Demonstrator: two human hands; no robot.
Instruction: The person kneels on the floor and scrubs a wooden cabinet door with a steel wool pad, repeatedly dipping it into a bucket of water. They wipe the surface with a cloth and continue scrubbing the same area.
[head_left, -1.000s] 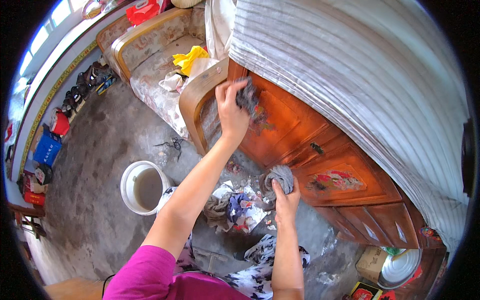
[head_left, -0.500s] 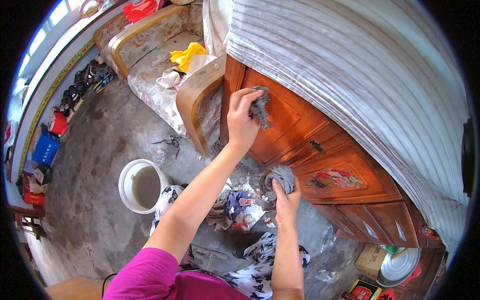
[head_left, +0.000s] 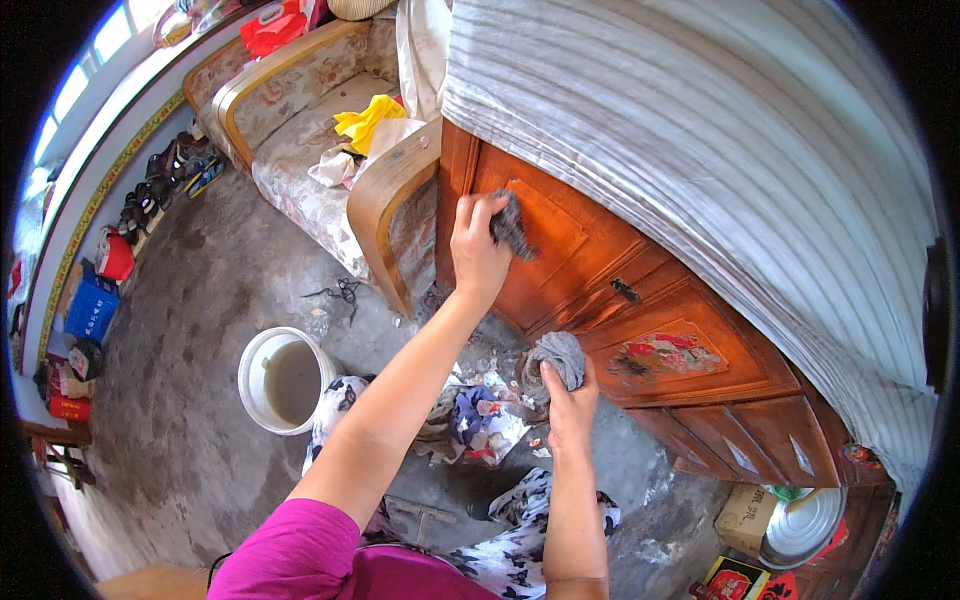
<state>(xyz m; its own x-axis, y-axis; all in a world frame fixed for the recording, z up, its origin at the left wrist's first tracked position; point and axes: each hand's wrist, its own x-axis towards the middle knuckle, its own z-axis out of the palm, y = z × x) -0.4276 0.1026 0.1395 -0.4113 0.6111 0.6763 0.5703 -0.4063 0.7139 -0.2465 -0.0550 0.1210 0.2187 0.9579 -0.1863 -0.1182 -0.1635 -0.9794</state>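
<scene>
My left hand (head_left: 480, 245) is closed on a dark grey scouring pad or bunched cloth (head_left: 512, 228), pressed to the upper left door panel of a reddish-brown wooden cabinet (head_left: 560, 270). Which of the two it is, I cannot tell. Lower down, my right hand (head_left: 570, 405) grips a bunched grey rag (head_left: 556, 358), held in front of the cabinet and apart from the other hand. A worn flower picture (head_left: 670, 358) marks the right door panel. A small dark latch (head_left: 624, 289) sits between the doors.
A white bucket (head_left: 250, 385) of murky water stands on the grey floor to my left. Cloths and paper scraps (head_left: 485, 415) lie before the cabinet. A floral armchair (head_left: 385, 205) adjoins the cabinet. Striped fabric (head_left: 680, 150) drapes over its top. Boxes and a metal lid (head_left: 803, 528) lie lower right.
My left hand has slid slightly down and left on the door panel with the grey pad or cloth. My right hand with the rag stays nearly in place.
</scene>
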